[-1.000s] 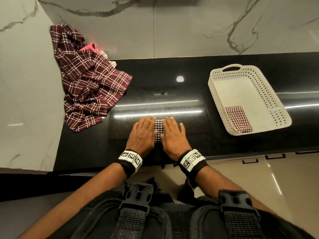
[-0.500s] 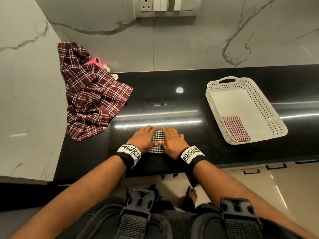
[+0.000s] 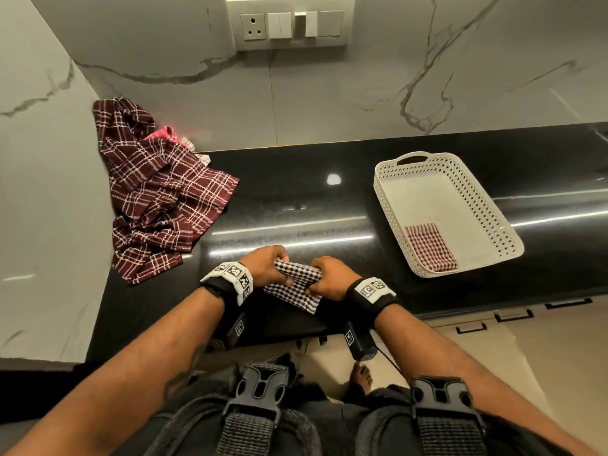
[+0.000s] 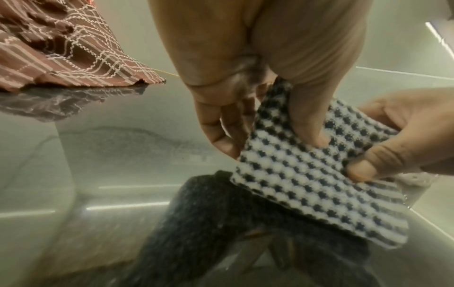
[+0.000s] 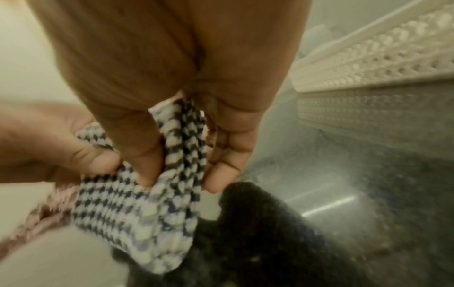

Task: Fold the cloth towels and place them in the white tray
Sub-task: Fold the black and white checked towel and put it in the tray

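Hands meet over the near edge of the black counter (image 3: 296, 199). Between them is the black-and-white checked towel (image 3: 297, 286), already folded small and lifted just off the stone. My left hand (image 3: 263, 266) pinches its left edge, thumb on top and fingers curled beneath. My right hand (image 3: 330, 279) pinches the right edge, where the wrist view shows several layers stacked between thumb and fingers (image 5: 221, 159).

To carry it well, I judge I should keep the layered edge squeezed tight so the fold does not spring open. One hand can then take the whole packet across to the white tray (image 3: 386, 205), which sits well to my right. A folded red checked towel (image 3: 429, 246) already lies in its near corner; mine should go flat beside it. A crumpled maroon plaid cloth (image 3: 158, 195) waits at far left, unfolded.
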